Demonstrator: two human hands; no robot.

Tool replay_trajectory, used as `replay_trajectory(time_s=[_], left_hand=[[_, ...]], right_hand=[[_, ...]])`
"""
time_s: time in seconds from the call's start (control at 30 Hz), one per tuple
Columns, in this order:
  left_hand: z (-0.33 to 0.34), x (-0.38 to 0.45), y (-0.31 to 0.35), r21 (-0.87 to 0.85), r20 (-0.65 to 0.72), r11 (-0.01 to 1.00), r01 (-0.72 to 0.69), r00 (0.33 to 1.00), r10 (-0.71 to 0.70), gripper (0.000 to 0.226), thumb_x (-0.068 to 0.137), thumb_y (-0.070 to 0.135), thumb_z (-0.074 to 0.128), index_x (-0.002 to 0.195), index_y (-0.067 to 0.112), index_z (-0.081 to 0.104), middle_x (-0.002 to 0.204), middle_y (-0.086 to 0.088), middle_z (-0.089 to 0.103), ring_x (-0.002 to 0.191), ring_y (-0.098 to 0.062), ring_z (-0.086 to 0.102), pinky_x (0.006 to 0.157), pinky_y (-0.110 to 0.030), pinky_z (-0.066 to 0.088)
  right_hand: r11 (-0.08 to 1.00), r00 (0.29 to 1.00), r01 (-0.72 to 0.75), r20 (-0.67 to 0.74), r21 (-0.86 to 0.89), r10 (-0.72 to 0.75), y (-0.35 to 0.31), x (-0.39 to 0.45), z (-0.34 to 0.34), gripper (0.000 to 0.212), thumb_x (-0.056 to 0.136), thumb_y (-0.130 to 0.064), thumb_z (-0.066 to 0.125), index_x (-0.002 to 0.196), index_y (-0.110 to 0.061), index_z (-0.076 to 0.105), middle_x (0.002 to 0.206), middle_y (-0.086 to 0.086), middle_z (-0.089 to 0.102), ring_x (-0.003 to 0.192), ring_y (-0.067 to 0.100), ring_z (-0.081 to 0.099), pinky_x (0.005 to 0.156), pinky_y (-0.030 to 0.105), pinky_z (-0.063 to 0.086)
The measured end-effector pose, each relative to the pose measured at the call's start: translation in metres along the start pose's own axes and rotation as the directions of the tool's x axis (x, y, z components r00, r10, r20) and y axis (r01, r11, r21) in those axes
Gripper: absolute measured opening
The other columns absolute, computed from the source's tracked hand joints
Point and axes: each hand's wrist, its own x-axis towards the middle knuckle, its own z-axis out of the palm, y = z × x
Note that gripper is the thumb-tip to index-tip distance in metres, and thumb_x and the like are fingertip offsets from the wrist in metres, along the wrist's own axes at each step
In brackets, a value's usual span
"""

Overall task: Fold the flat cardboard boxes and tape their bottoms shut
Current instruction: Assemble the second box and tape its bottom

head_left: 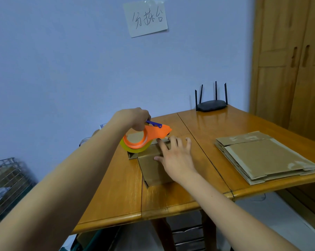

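Wooden table point(198, 194), orange-brown and glossy, stands against a pale blue wall point(62, 60); a seam line crosses its top. A paper note point(146, 19) with handwritten characters is taped to the wall above. At the table's far edge sits a black router point(212, 105) with four upright antennas, and a wooden wardrobe point(290, 60) fills the right side of the room. A wire basket point(6, 176) shows low at the left.

Near the table's right edge lies a stack of flat cardboard boxes point(265, 158). Well apart from it, toward the middle of the table, sits a folded cardboard box point(153, 169).

The left hand point(135, 118) reaches in from the left, fingers curled round the handle of an orange tape dispenser point(147, 137), which rests on the box's far end with its yellowish roll hanging over the left side. The right hand point(173, 158) lies flat on the box, palm down, fingers spread and straight, fingertips just beside the dispenser's nose.
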Motion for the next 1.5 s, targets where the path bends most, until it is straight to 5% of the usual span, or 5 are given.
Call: replay_trajectory(time_s=[0.3,0.6,0.73,1.37,1.5], left_hand=[[-0.007,-0.002,-0.002,0.006,-0.011,1.0,0.001,1.0,-0.001,0.042,0.089,0.005,0.051,0.128,0.021,0.058,0.099,-0.003,0.056,0.096,-0.027,0.059,0.069,-0.032,0.047],[-0.009,-0.007,-0.003,-0.005,-0.013,1.0,-0.003,1.0,0.003,0.042,0.089,0.004,0.05,0.129,0.018,0.057,0.093,-0.001,0.054,0.098,-0.025,0.056,0.067,-0.031,0.041],[-0.005,-0.008,-0.007,-0.018,-0.012,1.0,-0.009,1.0,0.009,0.043,0.088,0.003,0.049,0.127,0.02,0.058,0.082,0.003,0.048,0.095,-0.025,0.056,0.064,-0.031,0.04],[0.012,-0.017,-0.008,-0.082,-0.02,0.996,-0.02,1.0,0.019,0.046,0.089,-0.001,0.05,0.13,0.017,0.056,0.099,-0.003,0.055,0.092,-0.023,0.054,0.062,-0.027,0.037],[0.013,-0.018,-0.009,-0.087,-0.023,0.996,-0.024,1.0,0.022,0.045,0.088,-0.001,0.049,0.128,0.017,0.057,0.098,-0.003,0.055,0.091,-0.024,0.054,0.061,-0.027,0.037]], right_hand=[[0.998,0.996,-0.013,0.093,0.065,0.007,0.0,0.003,-0.006,0.054,0.096,-0.063,0.041,0.14,-0.034,0.05,0.155,0.023,0.027,0.143,0.039,0.024,0.112,0.067,0.007],[0.992,0.987,0.0,0.162,0.124,-0.02,0.003,0.006,-0.01,0.054,0.098,-0.064,0.034,0.143,-0.037,0.049,0.163,0.02,0.014,0.153,0.034,-0.001,0.115,0.066,-0.009],[0.984,0.981,-0.003,0.189,0.177,-0.031,0.005,0.007,-0.009,0.057,0.097,-0.066,0.034,0.144,-0.038,0.047,0.164,0.013,0.016,0.153,0.029,0.003,0.116,0.064,-0.01],[0.97,0.947,0.018,0.308,0.241,-0.094,0.012,0.014,-0.01,0.058,0.098,-0.065,0.032,0.151,-0.04,0.035,0.164,0.008,0.022,0.153,0.025,0.013,0.121,0.058,-0.002],[0.966,0.958,0.047,0.261,0.256,-0.116,0.011,0.009,-0.007,0.058,0.101,-0.056,0.036,0.15,-0.025,0.037,0.159,0.014,0.031,0.151,0.03,0.017,0.122,0.056,0.001]])
